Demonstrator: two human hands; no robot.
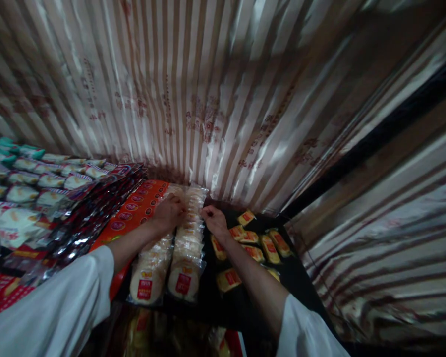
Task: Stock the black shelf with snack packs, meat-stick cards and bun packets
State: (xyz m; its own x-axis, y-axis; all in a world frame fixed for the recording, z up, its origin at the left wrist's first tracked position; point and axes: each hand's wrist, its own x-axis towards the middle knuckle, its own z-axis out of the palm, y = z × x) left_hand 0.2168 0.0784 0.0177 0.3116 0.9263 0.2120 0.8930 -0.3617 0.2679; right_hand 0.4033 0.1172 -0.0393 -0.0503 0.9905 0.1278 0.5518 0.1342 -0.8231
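Two rows of clear-wrapped round rice crackers (182,258) with red labels lie in a dark bin (245,302) in front of me. My left hand (168,212) rests with curled fingers on the far end of the left row. At the far end of the right row, my right hand (213,220) pinches a packet edge. Both arms wear white sleeves. To the right of my right arm, several small yellow packets (262,245) with red labels lie loose in the bin.
An orange-red printed box strip (134,210) borders the crackers on the left. Further left lie dark glossy packets (92,213) and rows of white and teal snack packs (26,183). A shiny striped foil sheet (215,84) rises behind and to the right.
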